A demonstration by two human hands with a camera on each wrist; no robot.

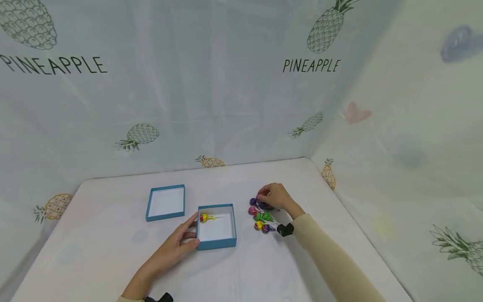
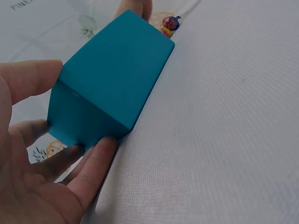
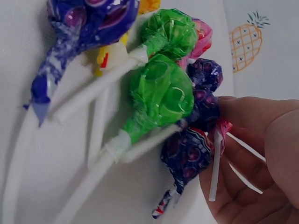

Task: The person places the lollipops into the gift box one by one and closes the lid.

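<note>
- Box [image 1: 216, 243]: only head view is showing one yellow lollipop [image 1: 204, 217] inside
- Left hand [image 1: 172, 250] touching box, wide-fingered
- Right of box, right hand [image 1: 278, 197] apparently pinching one purple lollipop [image 3: 204, 110]

We wear plain beige sleeves [image 1: 332, 260] with a small, blocky black device [image 1: 285, 229] near the end of each.

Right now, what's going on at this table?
A person's left hand rests against the left side of a blue box, which holds one yellow lollipop. Their right hand reaches among the loose lollipops on the right; whether it grips one is unclear. A shallow blue-edged lid or tray lies farther back, left.
</note>
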